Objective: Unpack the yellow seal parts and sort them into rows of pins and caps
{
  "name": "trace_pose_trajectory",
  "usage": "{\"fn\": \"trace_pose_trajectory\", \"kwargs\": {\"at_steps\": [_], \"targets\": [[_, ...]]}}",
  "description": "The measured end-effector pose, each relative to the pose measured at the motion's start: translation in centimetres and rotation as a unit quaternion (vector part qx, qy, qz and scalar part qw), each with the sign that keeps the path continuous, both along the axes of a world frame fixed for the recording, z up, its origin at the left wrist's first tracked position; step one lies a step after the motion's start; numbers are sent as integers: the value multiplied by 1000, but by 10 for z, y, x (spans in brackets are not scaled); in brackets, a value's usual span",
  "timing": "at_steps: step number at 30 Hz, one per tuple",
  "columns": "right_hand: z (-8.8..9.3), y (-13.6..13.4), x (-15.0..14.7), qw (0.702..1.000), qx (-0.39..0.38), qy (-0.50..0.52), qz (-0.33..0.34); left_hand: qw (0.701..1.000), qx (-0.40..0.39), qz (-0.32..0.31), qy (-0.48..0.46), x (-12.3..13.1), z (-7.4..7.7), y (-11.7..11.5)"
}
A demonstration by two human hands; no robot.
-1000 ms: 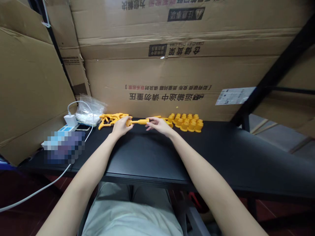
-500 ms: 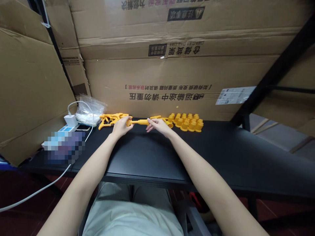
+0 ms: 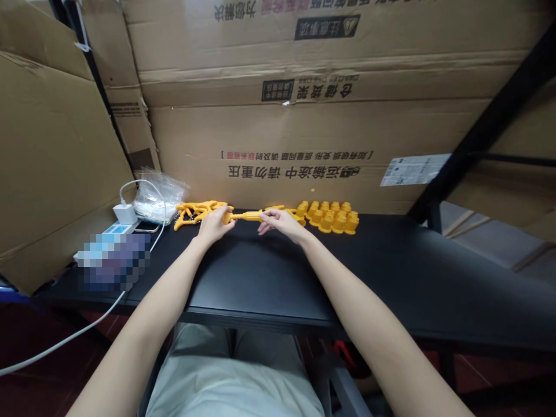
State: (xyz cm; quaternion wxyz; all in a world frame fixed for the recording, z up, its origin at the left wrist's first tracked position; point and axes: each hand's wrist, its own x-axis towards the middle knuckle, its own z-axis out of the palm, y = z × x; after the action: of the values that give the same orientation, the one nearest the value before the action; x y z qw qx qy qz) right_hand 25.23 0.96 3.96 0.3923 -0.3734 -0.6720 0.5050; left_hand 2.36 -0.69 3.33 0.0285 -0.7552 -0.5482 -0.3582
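Between my two hands a yellow plastic rod-like piece (image 3: 252,216) lies level above the back of the black table. My left hand (image 3: 214,225) is closed around its left end, where a round part shows beside the thumb. The fingers of my right hand (image 3: 281,222) pinch its right end. Left of and behind my left hand lies a heap of branched yellow plastic pieces (image 3: 186,217). Just right of my right hand stand rows of yellow cup-shaped pieces (image 3: 332,217). More yellow parts lie behind my right hand, partly hidden by it.
The black table (image 3: 260,278) runs up to an upright cardboard sheet (image 3: 278,127). At the left are a power strip (image 3: 117,227) with a white charger (image 3: 124,214), a cable, a phone (image 3: 146,226) and a clear plastic bag (image 3: 158,194). A black frame post (image 3: 486,121) slants at the right.
Almost nothing differs. Both hands keep their grip on the yellow piece in the same place; the view has shifted very slightly.
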Motion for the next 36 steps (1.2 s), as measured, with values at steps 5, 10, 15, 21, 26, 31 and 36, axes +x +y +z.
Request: {"fn": "trace_pose_trajectory", "kwargs": {"at_steps": [5,10,15,21,26,31,36], "targets": [[4,-5,-4,1000,-13,1,-12,1000,1,2,4,1,0,0],[3,-5,-5,999,-25,1,-21,1000,5,3,4,1,0,0],[-2,-1,-6,999,-34,-3,-25,1000,-2,11,9,1,0,-1],[-12,5,-4,1000,1,-3,-16,999,-11,22,22,-2,0,1],[-19,10,-2,999,30,15,16,999,-18,27,29,-5,-1,3],[-19,12,-4,999,24,27,0,998,-28,29,39,-6,-3,4],[-18,11,-5,999,18,33,-14,998,-27,29,38,-6,-4,5]]}}
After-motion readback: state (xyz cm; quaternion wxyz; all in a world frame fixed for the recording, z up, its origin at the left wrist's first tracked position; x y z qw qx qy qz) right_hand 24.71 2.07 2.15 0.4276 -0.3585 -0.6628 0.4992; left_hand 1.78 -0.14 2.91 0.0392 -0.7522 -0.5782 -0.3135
